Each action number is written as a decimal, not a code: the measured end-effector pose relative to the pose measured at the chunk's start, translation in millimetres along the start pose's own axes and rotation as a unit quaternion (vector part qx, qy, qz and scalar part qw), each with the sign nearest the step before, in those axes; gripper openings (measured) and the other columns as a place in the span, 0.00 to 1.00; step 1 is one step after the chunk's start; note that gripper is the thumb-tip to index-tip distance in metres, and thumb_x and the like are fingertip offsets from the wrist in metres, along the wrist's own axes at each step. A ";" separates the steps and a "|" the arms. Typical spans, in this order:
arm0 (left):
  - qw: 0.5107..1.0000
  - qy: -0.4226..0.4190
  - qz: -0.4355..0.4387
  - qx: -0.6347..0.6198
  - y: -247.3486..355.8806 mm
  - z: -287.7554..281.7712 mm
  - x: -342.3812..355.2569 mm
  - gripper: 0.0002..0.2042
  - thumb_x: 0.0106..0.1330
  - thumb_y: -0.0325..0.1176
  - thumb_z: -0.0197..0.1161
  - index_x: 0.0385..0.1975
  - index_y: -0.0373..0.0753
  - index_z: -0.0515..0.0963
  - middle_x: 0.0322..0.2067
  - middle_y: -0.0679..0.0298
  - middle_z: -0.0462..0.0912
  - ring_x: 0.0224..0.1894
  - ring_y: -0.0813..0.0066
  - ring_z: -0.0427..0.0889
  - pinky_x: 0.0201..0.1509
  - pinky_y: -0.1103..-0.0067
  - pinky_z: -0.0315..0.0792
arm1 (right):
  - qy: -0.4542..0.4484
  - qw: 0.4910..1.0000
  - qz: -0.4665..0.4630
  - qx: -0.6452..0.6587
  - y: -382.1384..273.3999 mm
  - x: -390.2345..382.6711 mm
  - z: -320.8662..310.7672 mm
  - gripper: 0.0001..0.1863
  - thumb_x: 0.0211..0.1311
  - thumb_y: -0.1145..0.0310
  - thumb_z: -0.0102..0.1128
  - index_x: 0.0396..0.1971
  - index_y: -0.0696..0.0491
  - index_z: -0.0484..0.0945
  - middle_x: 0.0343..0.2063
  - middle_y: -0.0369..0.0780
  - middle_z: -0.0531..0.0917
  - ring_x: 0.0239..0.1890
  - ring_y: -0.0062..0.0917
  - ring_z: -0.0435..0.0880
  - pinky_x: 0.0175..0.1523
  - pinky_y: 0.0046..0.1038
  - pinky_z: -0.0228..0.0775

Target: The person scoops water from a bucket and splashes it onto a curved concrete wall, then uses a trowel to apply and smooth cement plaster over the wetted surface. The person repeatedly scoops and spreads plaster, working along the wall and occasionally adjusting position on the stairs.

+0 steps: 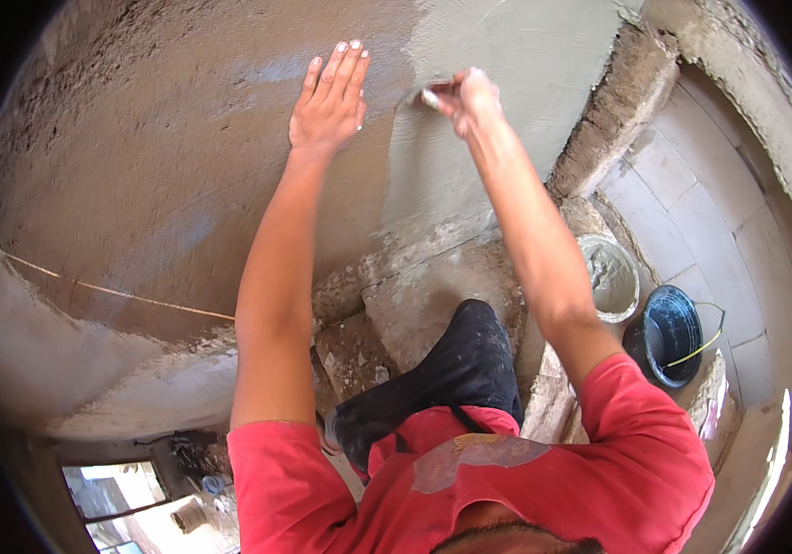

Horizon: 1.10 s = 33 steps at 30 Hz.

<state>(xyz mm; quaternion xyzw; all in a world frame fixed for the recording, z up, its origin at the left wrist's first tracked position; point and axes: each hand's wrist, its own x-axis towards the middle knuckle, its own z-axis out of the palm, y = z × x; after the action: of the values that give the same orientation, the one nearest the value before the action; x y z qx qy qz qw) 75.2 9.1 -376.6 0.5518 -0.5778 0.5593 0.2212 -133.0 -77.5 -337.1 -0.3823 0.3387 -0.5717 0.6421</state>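
My left hand [330, 102] lies flat with fingers stretched out against the brown rough-rendered wall [184, 120]. To its right, my right hand [474, 100] is closed around what looks like a trowel [413, 96]. Only a small part of that tool shows at the fingers; its blade blends into the grey surface or is hidden. The right hand is over the smooth, wet grey plaster [525, 55], close to the border where grey coat meets brown render. A shadow falls on the wall below this hand.
Right of my legs stand a bucket of grey plaster mix [610, 277] and a black bucket [673, 337] with a yellow-green handle. A rough ledge [442, 277] runs along the wall's foot. A string [119, 292] crosses the wall at left. Pale tiles [691, 203] lie at right.
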 end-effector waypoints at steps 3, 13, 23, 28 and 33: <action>1.000 -0.001 0.002 -0.003 -0.9 -1.2 0.2 0.30 0.67 0.40 0.55 0.71 0.50 0.66 0.73 0.75 0.64 0.75 0.78 0.60 0.82 0.68 0.46 | -0.040 0.997 -0.066 -0.027 -62.5 14.3 28.3 0.15 0.69 0.75 0.37 0.44 0.73 0.69 0.39 0.59 0.80 0.40 0.46 0.86 0.42 0.39 0.92; 1.000 -0.009 -0.011 -0.019 1.2 -0.6 -0.7 0.29 0.70 0.40 0.53 0.73 0.52 0.64 0.74 0.75 0.62 0.76 0.80 0.59 0.82 0.69 0.46 | 0.004 0.986 -0.153 0.061 -86.6 -12.5 -74.5 0.11 0.66 0.77 0.47 0.45 0.68 0.69 0.44 0.52 0.76 0.45 0.42 0.82 0.52 0.48 0.85; 0.999 0.013 -0.006 0.052 7.3 11.3 0.4 0.26 0.70 0.41 0.52 0.69 0.49 0.70 0.69 0.71 0.70 0.73 0.74 0.64 0.82 0.69 0.46 | 0.193 0.972 0.132 -0.007 215.4 -24.1 -248.6 0.11 0.64 0.73 0.52 0.45 0.54 0.75 0.35 0.40 0.81 0.33 0.30 0.84 0.35 0.36 0.76; 0.997 0.025 -0.005 0.077 9.7 14.0 1.7 0.25 0.70 0.40 0.50 0.67 0.49 0.72 0.69 0.70 0.71 0.73 0.73 0.66 0.81 0.67 0.46 | 0.227 0.945 0.234 0.009 294.9 -5.2 -254.2 0.09 0.66 0.71 0.52 0.43 0.56 0.75 0.33 0.42 0.81 0.32 0.33 0.84 0.37 0.39 0.78; 0.997 0.007 -0.015 0.073 11.5 13.2 0.2 0.25 0.70 0.40 0.50 0.68 0.49 0.71 0.69 0.71 0.70 0.73 0.73 0.65 0.82 0.66 0.46 | 0.235 0.955 0.174 0.049 268.0 20.0 -222.9 0.08 0.67 0.70 0.53 0.38 0.61 0.74 0.31 0.44 0.80 0.29 0.30 0.83 0.32 0.34 0.83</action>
<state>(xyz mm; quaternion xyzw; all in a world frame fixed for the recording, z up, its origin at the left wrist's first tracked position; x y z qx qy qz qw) 69.7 -5.4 -384.7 0.5715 -0.5254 0.6002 0.1926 -197.7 -106.0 -679.0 -0.1402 0.5126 -0.5406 0.6522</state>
